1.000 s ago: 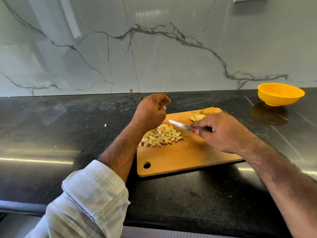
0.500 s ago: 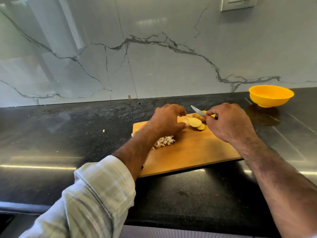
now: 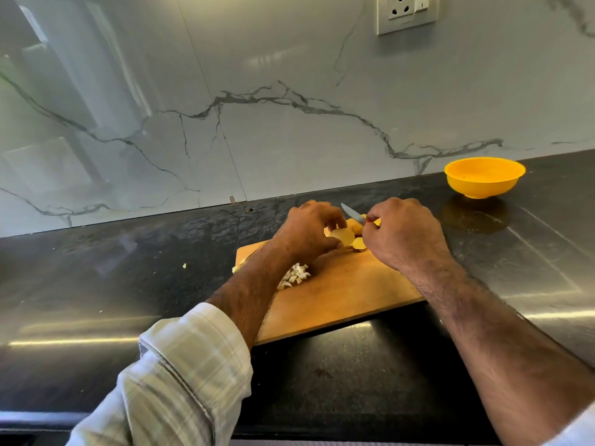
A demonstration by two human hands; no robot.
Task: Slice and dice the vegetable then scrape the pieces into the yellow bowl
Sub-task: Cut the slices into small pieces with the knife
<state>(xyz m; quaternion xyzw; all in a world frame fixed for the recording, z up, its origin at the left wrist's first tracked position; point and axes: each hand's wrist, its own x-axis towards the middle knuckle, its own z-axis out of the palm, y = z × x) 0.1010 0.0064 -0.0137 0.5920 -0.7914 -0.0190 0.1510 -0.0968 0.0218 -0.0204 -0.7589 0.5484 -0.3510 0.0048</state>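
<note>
A wooden cutting board (image 3: 338, 294) lies on the dark counter. My left hand (image 3: 309, 230) pinches a round pale potato slice (image 3: 343, 236) lifted at the board's far edge. More yellow potato pieces (image 3: 359, 244) lie right beside it. My right hand (image 3: 405, 233) grips a small knife (image 3: 352, 214), its blade pointing up and to the left over the slices. A heap of diced potato (image 3: 296, 275) sits on the board, partly hidden by my left forearm. The yellow bowl (image 3: 484, 177) stands at the back right and looks empty.
A stray potato bit (image 3: 184, 266) lies on the black counter (image 3: 128, 284) left of the board. A marble wall with a power socket (image 3: 407, 12) rises behind. The counter's front edge runs near the bottom of the view.
My left hand moved from the diced heap to the far edge and picked up a slice. My right hand swung the knife from the heap up toward the slices. The camera tilted up.
</note>
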